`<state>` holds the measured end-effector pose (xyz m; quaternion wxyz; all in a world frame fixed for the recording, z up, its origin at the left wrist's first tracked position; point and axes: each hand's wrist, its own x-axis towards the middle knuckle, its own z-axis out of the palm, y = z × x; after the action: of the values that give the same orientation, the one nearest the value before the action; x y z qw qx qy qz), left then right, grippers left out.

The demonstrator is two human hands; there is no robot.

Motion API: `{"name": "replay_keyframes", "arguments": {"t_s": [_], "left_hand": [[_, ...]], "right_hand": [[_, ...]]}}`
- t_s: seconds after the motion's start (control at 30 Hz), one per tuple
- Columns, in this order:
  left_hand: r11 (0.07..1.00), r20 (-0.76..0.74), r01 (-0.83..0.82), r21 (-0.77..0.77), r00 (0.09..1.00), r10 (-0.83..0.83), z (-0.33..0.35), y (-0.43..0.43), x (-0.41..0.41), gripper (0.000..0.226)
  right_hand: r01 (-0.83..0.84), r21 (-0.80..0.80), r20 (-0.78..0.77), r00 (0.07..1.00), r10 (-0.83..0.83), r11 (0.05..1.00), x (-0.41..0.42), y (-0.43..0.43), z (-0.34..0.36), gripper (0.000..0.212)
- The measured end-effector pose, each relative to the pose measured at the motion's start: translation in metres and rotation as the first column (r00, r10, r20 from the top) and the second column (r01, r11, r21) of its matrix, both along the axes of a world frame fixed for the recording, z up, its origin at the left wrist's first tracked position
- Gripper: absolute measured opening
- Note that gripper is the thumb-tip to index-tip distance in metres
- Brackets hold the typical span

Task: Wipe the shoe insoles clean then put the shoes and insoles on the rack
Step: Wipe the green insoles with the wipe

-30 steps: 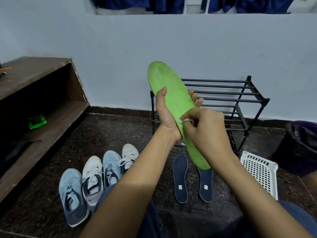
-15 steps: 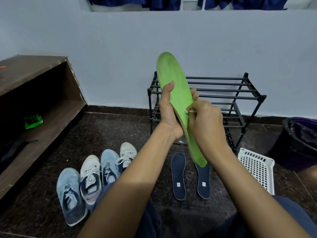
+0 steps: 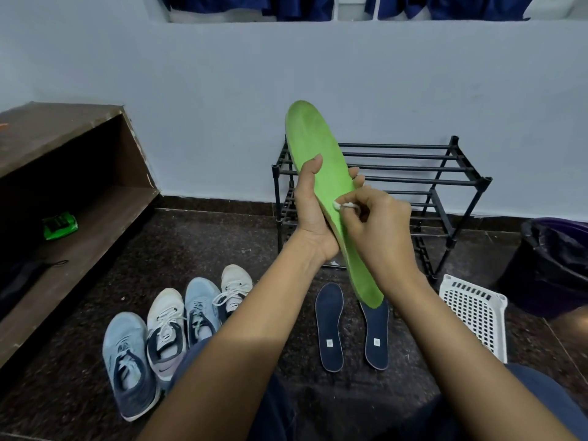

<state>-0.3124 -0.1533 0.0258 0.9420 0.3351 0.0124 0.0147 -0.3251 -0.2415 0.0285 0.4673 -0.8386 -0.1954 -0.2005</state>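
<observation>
My left hand (image 3: 310,214) grips a long green insole (image 3: 318,148) upright in front of me, thumb across its face. My right hand (image 3: 378,224) pinches a small white wipe (image 3: 343,205) against the insole's middle. Two dark blue insoles (image 3: 329,326) (image 3: 377,335) lie side by side on the floor below. Several sneakers stand in a row at lower left: a blue one (image 3: 129,364), a white one (image 3: 164,329), another blue one (image 3: 200,310) and a white one (image 3: 234,286). The black metal shoe rack (image 3: 445,179) stands against the wall behind my hands.
A brown wooden shelf unit (image 3: 63,173) runs along the left, with a green packet (image 3: 59,225) on its lower board. A white plastic basket (image 3: 475,310) sits right of the insoles. A dark bin with a black liner (image 3: 553,265) is at the far right.
The green insole has turned so its face shows more fully. My right hand with the wipe has shifted slightly along the insole's middle.
</observation>
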Motion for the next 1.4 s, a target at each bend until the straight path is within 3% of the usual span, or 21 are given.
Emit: {"name": "replay_keyframes", "arguments": {"t_s": [0.13, 0.23, 0.4, 0.53, 0.7, 0.8, 0.97, 1.13, 1.4], "left_hand": [[1.0, 0.015, 0.005, -0.007, 1.0, -0.005, 0.002, 0.009, 0.002, 0.052], [1.0, 0.045, -0.008, -0.016, 0.999, 0.009, 0.002, 0.018, 0.003, 0.057], [0.995, 0.033, 0.014, -0.098, 0.999, -0.011, 0.005, 0.018, 0.0, 0.057], [0.997, -0.017, -0.018, -0.069, 1.0, 0.017, 0.002, 0.004, -0.001, 0.049], [1.0, -0.019, 0.016, -0.012, 1.0, -0.016, -0.001, 0.002, 0.0, 0.052], [0.997, 0.021, 0.016, -0.072, 1.0, -0.014, 0.003, 0.008, 0.0, 0.057], [0.989, 0.034, 0.048, -0.142, 0.998, -0.044, 0.007, 0.013, -0.002, 0.059], [0.997, -0.024, 0.038, -0.074, 0.999, -0.04, -0.002, 0.0, -0.002, 0.061], [0.998, 0.047, 0.046, -0.048, 0.998, -0.043, 0.002, 0.007, -0.005, 0.055]], "right_hand": [[0.075, -0.153, -0.013, 0.997, -0.077, 0.985, 0.005, -0.001, -0.007, 0.019], [0.007, -0.204, -0.037, 0.999, -0.015, 0.979, -0.004, 0.001, -0.008, 0.019], [-0.132, -0.021, -0.034, 0.991, 0.131, 0.991, -0.02, 0.005, 0.006, 0.017], [-0.078, 0.007, 0.012, 0.997, 0.078, 0.997, -0.011, 0.007, 0.002, 0.02], [0.113, -0.183, 0.063, 0.993, -0.103, 0.977, 0.001, 0.001, -0.003, 0.02], [0.11, -0.302, 0.072, 0.993, -0.092, 0.947, -0.005, -0.001, -0.002, 0.021], [-0.149, -0.055, -0.039, 0.988, 0.147, 0.987, -0.022, 0.001, 0.016, 0.016], [-0.082, 0.078, 0.009, 0.997, 0.082, 0.994, -0.012, 0.009, 0.009, 0.019], [0.135, -0.304, 0.132, 0.986, -0.098, 0.943, -0.001, 0.008, -0.001, 0.02]]}}
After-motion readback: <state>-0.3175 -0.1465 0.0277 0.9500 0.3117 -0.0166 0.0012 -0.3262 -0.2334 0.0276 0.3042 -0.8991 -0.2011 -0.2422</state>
